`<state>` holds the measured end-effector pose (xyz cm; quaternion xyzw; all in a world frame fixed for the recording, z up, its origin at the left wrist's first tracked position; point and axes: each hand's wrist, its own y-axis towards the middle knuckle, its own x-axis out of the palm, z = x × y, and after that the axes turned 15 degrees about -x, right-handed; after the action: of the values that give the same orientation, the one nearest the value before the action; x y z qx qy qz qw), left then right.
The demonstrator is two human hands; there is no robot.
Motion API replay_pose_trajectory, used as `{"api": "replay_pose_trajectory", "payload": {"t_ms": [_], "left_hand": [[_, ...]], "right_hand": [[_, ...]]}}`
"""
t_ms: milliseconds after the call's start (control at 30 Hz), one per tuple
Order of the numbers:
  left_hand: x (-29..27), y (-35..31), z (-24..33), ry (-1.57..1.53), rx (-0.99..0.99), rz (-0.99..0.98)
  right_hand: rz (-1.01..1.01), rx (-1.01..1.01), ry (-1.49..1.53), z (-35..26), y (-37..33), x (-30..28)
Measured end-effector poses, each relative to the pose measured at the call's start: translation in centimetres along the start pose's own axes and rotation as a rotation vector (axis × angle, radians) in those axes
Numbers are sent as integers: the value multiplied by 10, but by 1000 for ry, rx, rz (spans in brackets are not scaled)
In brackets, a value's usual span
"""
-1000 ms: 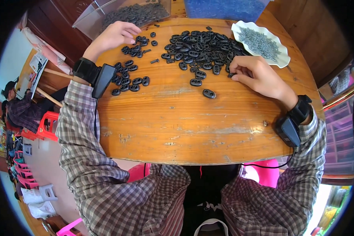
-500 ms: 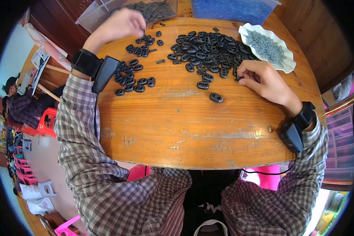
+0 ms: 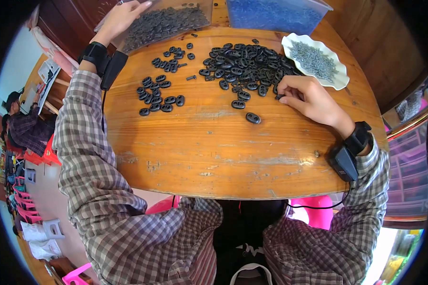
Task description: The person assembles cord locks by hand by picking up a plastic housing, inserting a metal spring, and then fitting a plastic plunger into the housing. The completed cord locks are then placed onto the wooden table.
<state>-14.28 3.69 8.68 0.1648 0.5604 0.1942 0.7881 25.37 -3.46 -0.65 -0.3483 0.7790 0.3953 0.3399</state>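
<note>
The fingers of the right hand (image 3: pixel 308 98) are nearly closed, pinching a small black piece (image 3: pixel 279 97) beside a heap of black oval pieces (image 3: pixel 249 62). The left hand (image 3: pixel 119 20) has fingers loosely apart above the clear bin (image 3: pixel 207 14), near the tabletop's (image 3: pixel 214 156) far left corner; whether they hold something, I cannot tell. A white dish (image 3: pixel 341 80) of screws (image 3: pixel 314 59) stands toward the far right corner.

Bright, fairly even light fills the scene, with glare on the wooden table (image 3: pixel 214 152) toward its right front and small highlights on the black oval pieces (image 3: pixel 247 61), which look crisp. Fisheye distortion bows the table's near edge — black vignetting swallows the corners — and far-left background detail is soft.
</note>
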Motion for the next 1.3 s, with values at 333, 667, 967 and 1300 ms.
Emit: {"api": "replay_pose_trajectory", "payload": {"t_ms": [333,667,967,1300], "left_hand": [[19,5,-39,75,66,190],[3,-36,-9,-212,228,348],[78,-137,156,-741,338,-531],[93,-155,144,-1210,-226,-927]], "right_hand": [[22,-42,-8,3,-2,2],[3,-40,-6,3,4,4],[352,-84,152,1,6,17],[353,-76,-238,5,5,2]]}}
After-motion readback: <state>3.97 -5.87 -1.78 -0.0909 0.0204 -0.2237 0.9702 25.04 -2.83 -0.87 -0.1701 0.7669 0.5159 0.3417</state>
